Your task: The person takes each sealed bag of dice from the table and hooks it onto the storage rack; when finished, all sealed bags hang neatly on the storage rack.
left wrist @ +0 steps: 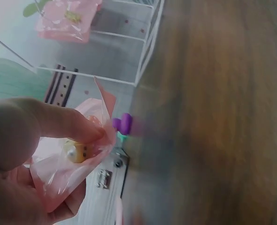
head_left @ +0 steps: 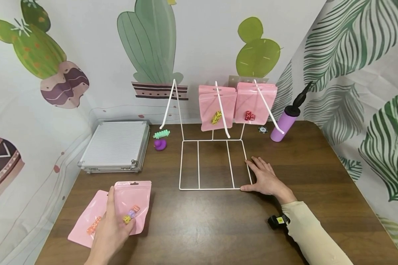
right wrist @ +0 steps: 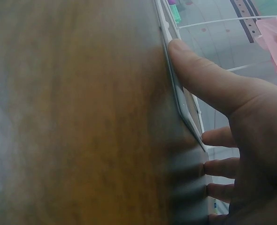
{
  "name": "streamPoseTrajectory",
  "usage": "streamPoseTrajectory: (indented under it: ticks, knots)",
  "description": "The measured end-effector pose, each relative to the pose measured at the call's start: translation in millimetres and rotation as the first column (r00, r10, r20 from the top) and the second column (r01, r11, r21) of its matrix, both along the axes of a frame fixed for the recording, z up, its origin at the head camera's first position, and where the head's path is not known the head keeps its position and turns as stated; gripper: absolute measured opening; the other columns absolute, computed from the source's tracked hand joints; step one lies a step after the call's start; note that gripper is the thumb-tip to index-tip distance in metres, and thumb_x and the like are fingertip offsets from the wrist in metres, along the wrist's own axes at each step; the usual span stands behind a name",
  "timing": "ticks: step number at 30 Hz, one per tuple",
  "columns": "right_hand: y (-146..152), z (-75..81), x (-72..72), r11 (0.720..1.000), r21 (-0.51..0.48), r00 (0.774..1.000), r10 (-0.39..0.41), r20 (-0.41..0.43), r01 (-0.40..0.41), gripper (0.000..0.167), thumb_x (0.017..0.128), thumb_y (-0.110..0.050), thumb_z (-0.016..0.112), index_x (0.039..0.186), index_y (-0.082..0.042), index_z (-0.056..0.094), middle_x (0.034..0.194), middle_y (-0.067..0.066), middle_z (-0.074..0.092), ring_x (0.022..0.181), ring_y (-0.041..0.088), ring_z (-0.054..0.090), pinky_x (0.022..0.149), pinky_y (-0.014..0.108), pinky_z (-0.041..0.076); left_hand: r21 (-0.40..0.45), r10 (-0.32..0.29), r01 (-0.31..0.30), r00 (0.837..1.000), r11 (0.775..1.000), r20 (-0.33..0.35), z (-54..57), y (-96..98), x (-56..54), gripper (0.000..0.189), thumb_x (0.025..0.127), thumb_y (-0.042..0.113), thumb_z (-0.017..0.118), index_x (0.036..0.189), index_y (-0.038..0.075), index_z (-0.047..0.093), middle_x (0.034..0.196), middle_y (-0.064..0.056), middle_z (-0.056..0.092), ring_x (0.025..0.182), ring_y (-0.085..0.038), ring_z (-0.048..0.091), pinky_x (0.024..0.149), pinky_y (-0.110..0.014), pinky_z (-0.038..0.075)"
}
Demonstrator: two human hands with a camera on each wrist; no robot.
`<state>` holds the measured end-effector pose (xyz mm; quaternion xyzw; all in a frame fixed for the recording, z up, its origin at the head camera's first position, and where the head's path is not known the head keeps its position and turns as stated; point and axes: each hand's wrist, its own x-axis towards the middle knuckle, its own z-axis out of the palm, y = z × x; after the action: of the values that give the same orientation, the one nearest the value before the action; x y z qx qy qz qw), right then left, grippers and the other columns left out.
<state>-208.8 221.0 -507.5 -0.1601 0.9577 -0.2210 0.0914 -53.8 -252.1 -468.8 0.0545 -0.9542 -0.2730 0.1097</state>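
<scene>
In the head view my left hand (head_left: 110,230) grips a pink zip pouch (head_left: 132,195) with several coloured dice behind its clear front. The left wrist view shows the thumb pressed over the dice in that pouch (left wrist: 58,183), with fingers behind it. A second pink pouch (head_left: 83,224) with orange dice lies partly under this hand. My right hand (head_left: 266,180) spreads its fingers at the near right corner of a white wire display rack (head_left: 212,189). Thumb and fingertips touch the rack's base frame (right wrist: 178,101). Pink pouches with yellow dice (head_left: 215,97) and red dice (head_left: 262,97) hang on two prongs; the left prong (head_left: 167,106) is bare.
A silver ribbed case (head_left: 116,143) sits at the back left. Beside it are a purple rubber duck (head_left: 160,144) and a green toy (head_left: 161,134). A purple hand pump (head_left: 285,123) and a poker chip (head_left: 262,129) stand right of the rack on the wooden table (head_left: 192,228).
</scene>
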Motion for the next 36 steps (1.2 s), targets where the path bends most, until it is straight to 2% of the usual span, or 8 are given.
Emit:
streamPoseTrajectory:
  ticks: [3,8,11,16,22,26,29,36]
  knots:
    - [-0.5,-0.7,0.3,1.000,-0.003,1.000,0.003,-0.002,-0.003,0.111,0.067,-0.061,0.080,0.150,-0.004,0.033,0.157,0.028,0.020,0.144,0.049,0.012,0.113,0.069,0.010,0.004,-0.014,0.014,0.998,1.000,-0.062,6.0,4.8,-0.9,0.128,0.058,0.000,0.087,0.157,0.012,0.007,0.082,-0.021,0.064,0.055,-0.015,0.042,0.047,-0.029,0.037]
    - [-0.3,-1.3,-0.9,1.000,-0.009,1.000,0.000,-0.019,0.000,0.109,0.067,-0.060,0.081,0.149,-0.004,0.035,0.156,0.028,0.023,0.144,0.049,0.013,0.112,0.069,0.011,0.000,-0.045,0.046,0.989,0.999,-0.141,16.4,17.0,-9.9,0.127,0.057,0.001,0.088,0.158,0.018,0.011,0.070,-0.007,0.056,0.053,-0.009,0.037,0.046,-0.024,0.034]
    - [-1.0,-0.9,-2.0,1.000,-0.012,1.000,0.007,-0.022,-0.007,0.109,0.067,-0.060,0.080,0.149,-0.004,0.035,0.156,0.029,0.022,0.143,0.050,0.013,0.112,0.070,0.011,0.011,-0.065,0.068,0.982,0.998,-0.176,22.5,24.3,-16.2,0.128,0.058,0.001,0.088,0.158,0.018,0.011,0.070,-0.005,0.055,0.054,-0.007,0.040,0.047,-0.024,0.037]
    - [-2.2,-0.3,-1.5,1.000,-0.010,1.000,0.008,-0.013,-0.008,0.110,0.067,-0.060,0.080,0.150,-0.004,0.034,0.156,0.028,0.021,0.143,0.050,0.013,0.112,0.070,0.011,0.029,-0.099,0.107,0.971,0.994,-0.218,33.3,34.0,-24.9,0.126,0.058,0.002,0.088,0.157,0.018,0.012,0.081,-0.014,0.063,0.058,-0.012,0.045,0.051,-0.027,0.044]
    - [-1.0,-0.2,0.2,1.000,-0.009,1.000,0.000,-0.016,-0.001,0.109,0.067,-0.059,0.081,0.149,-0.003,0.035,0.156,0.028,0.022,0.143,0.050,0.014,0.112,0.070,0.011,0.012,-0.113,0.120,0.959,0.993,-0.261,51.0,39.7,-32.9,0.124,0.060,0.007,0.089,0.157,0.015,0.013,0.080,-0.019,0.063,0.060,-0.019,0.051,0.055,-0.038,0.046]
    - [-0.4,1.1,1.0,1.000,-0.014,1.000,0.003,-0.013,-0.003,0.109,0.067,-0.059,0.081,0.149,-0.003,0.035,0.155,0.029,0.022,0.143,0.050,0.013,0.112,0.071,0.010,0.032,-0.125,0.140,0.951,0.990,-0.282,63.8,46.1,-36.8,0.122,0.062,0.009,0.089,0.157,0.017,0.013,0.078,-0.015,0.063,0.060,-0.017,0.054,0.054,-0.037,0.047]
    - [0.8,0.8,1.5,1.000,-0.011,1.000,-0.001,-0.015,0.000,0.109,0.067,-0.059,0.081,0.149,-0.002,0.035,0.155,0.029,0.023,0.143,0.050,0.013,0.112,0.071,0.011,0.058,-0.140,0.166,0.939,0.984,-0.314,73.6,53.7,-42.0,0.121,0.063,0.008,0.088,0.157,0.018,0.013,0.079,-0.013,0.063,0.061,-0.015,0.055,0.055,-0.035,0.049]
    - [0.0,0.5,2.2,1.000,-0.031,1.000,0.001,-0.028,-0.002,0.108,0.067,-0.058,0.082,0.148,-0.003,0.036,0.155,0.029,0.024,0.143,0.050,0.014,0.111,0.071,0.011,0.140,-0.168,0.227,0.924,0.964,-0.342,94.8,71.2,-51.6,0.120,0.066,0.007,0.087,0.157,0.023,0.011,0.094,-0.013,0.062,0.065,-0.015,0.058,0.057,-0.032,0.052]
